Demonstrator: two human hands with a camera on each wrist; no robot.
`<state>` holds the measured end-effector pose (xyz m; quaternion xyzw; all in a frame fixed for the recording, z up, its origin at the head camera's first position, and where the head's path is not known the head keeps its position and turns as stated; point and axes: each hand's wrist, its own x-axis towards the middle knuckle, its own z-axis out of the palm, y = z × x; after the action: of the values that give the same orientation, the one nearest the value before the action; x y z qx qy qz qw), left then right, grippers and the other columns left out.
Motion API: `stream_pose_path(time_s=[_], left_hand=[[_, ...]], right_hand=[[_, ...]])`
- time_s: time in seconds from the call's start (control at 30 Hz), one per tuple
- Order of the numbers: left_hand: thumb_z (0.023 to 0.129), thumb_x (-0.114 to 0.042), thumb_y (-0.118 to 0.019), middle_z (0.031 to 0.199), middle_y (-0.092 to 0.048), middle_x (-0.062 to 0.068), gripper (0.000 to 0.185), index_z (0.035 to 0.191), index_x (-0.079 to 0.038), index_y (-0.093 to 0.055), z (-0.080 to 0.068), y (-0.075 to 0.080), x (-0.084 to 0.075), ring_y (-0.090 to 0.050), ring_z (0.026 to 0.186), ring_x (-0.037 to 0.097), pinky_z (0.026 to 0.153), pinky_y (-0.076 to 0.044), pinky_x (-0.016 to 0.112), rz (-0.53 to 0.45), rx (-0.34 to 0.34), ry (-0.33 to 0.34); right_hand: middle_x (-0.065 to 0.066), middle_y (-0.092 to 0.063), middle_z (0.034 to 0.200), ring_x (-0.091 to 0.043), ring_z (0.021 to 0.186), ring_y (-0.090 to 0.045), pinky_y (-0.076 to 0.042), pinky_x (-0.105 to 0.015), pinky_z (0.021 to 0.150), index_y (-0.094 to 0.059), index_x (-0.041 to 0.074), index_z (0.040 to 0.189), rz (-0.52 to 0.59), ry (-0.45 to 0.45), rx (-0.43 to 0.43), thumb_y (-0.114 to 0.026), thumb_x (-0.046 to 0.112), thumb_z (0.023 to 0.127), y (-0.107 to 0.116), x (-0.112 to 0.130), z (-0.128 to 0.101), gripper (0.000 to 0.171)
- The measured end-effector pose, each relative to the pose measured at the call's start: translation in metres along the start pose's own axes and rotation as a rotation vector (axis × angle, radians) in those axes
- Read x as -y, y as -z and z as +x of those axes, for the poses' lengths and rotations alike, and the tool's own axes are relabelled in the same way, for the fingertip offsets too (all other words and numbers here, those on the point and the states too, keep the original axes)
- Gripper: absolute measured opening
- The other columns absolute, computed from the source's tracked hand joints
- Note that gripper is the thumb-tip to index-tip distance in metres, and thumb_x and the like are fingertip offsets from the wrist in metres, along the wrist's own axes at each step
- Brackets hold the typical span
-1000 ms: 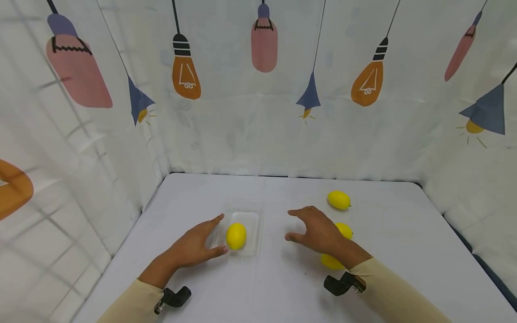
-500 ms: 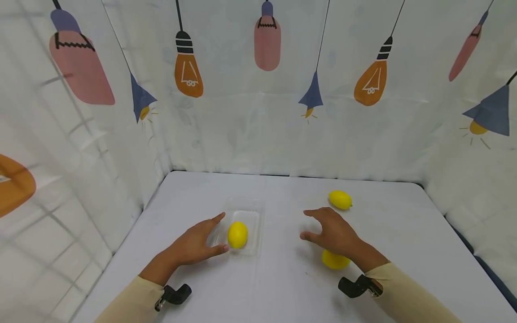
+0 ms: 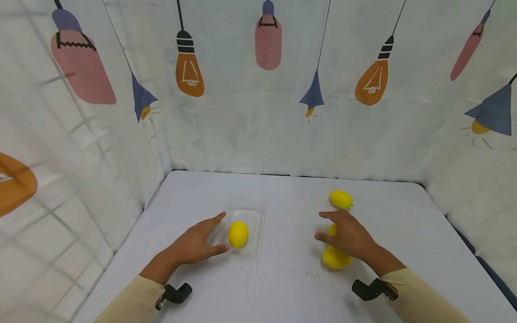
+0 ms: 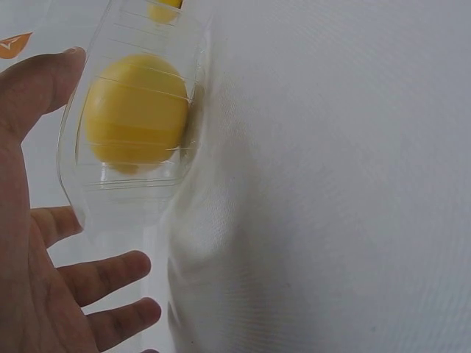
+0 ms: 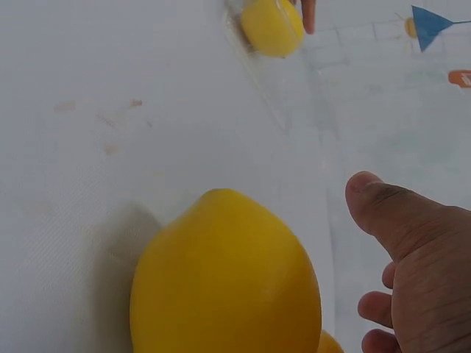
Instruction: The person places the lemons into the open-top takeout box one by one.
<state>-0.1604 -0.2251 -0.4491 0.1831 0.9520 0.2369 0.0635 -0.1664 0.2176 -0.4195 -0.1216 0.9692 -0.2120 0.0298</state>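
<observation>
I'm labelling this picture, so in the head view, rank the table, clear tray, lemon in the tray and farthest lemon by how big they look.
1. Table
2. Clear tray
3. Lemon in the tray and farthest lemon: too alike to rank.

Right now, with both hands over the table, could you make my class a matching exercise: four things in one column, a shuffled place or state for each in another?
Things:
1. left hand
2. clear container
3. table
4. right hand

Places or states:
A. holds one lemon
B. near the loose lemons
C. beside the clear container
D. white surface underneath

Pairs: 1-C, 2-A, 3-D, 4-B
</observation>
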Motion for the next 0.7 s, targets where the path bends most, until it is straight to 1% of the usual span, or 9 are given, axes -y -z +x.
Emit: stream_pose_path(time_s=[0.13,0.27,0.33,0.47,0.57,0.7], left_hand=[[0.086,-0.072,-0.066,0.160,-0.040,0.013,0.102,0.164,-0.019,-0.027,0.000,0.000,0.001,-0.040,0.144,0.038,0.115,-0.034,0.060,0.001,0.001,-0.001],[0.085,-0.074,-0.065,0.161,-0.039,0.011,0.103,0.164,-0.020,-0.027,0.001,-0.001,0.001,-0.039,0.145,0.036,0.116,-0.033,0.058,-0.004,0.003,0.004],[0.086,-0.074,-0.065,0.161,-0.039,0.012,0.102,0.164,-0.020,-0.027,0.000,-0.001,0.001,-0.039,0.145,0.037,0.115,-0.033,0.059,-0.006,0.000,-0.001],[0.086,-0.072,-0.066,0.160,-0.039,0.012,0.102,0.164,-0.021,-0.026,0.000,-0.001,0.001,-0.039,0.145,0.037,0.115,-0.033,0.059,-0.010,0.003,0.006],[0.086,-0.073,-0.065,0.160,-0.039,0.012,0.102,0.164,-0.022,-0.026,0.000,-0.002,0.001,-0.039,0.145,0.036,0.116,-0.033,0.059,-0.008,0.005,0.012],[0.086,-0.075,-0.064,0.160,-0.039,0.013,0.103,0.164,-0.020,-0.026,-0.001,-0.002,0.001,-0.039,0.145,0.037,0.115,-0.033,0.059,-0.001,0.002,0.004]], right_hand=[[-0.015,-0.059,0.140,-0.038,0.129,-0.051,-0.043,-0.062,0.105,-0.061,0.011,0.143,-0.014,-0.003,-0.008,-0.079,0.055,0.086,0.001,-0.007,-0.003,0.074],[-0.016,-0.060,0.139,-0.040,0.129,-0.051,-0.041,-0.063,0.106,-0.061,0.009,0.142,-0.020,0.016,-0.028,-0.079,0.051,0.087,0.003,-0.014,-0.007,0.072],[-0.017,-0.060,0.139,-0.042,0.130,-0.050,-0.040,-0.063,0.106,-0.060,0.008,0.142,-0.025,0.022,-0.036,-0.080,0.048,0.087,0.004,-0.017,-0.009,0.071],[-0.018,-0.060,0.139,-0.043,0.131,-0.049,-0.040,-0.064,0.107,-0.060,0.008,0.143,-0.032,0.004,-0.041,-0.080,0.047,0.088,0.006,-0.024,-0.012,0.070],[-0.020,-0.058,0.140,-0.045,0.132,-0.048,-0.039,-0.066,0.107,-0.060,0.008,0.143,-0.021,-0.021,-0.041,-0.079,0.048,0.088,0.007,-0.028,-0.014,0.071],[-0.022,-0.056,0.142,-0.046,0.133,-0.047,-0.038,-0.067,0.106,-0.059,0.008,0.143,-0.011,-0.040,-0.045,-0.077,0.054,0.088,0.009,-0.033,-0.018,0.074]])
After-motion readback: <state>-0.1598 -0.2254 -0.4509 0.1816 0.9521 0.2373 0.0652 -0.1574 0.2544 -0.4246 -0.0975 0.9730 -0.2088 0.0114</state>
